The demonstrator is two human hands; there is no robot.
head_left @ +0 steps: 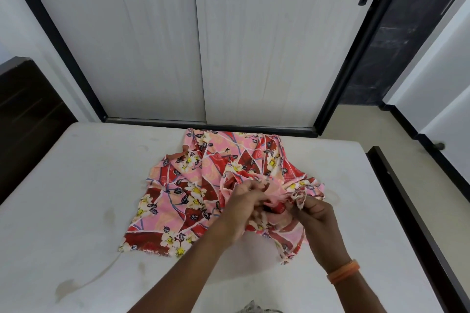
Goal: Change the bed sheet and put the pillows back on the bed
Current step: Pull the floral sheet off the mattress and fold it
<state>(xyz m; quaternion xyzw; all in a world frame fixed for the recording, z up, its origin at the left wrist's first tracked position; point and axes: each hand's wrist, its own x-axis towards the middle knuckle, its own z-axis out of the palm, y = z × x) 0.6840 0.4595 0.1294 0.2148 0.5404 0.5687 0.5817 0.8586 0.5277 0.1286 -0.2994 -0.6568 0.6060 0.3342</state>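
1. The fingers (250,189) of the left hand (244,208) are curled and bunch a fold of the floral sheet (193,193) near its middle; the fingers of the right hand (315,218) are also curled, pinching a crumpled edge of the same cloth just beside them.
2. Both forearms reach forward from the bottom of the view and converge over the sheet, the hands nearly touching, backs of the hands up. An orange band (343,272) sits on the right wrist.
3. The sheet is pink and red with white and yellow flowers. It lies partly folded and rumpled on the bare white mattress (63,211), toward the far edge; its flat part spreads to the left of the hands, and its long axis runs roughly from the near-left corner to the far edge.
4. The mattress surface shows faint stains on the near left.
5. Beyond the bed stand pale wardrobe doors (157,46) with dark frames; a dark headboard (28,114) is at the left.
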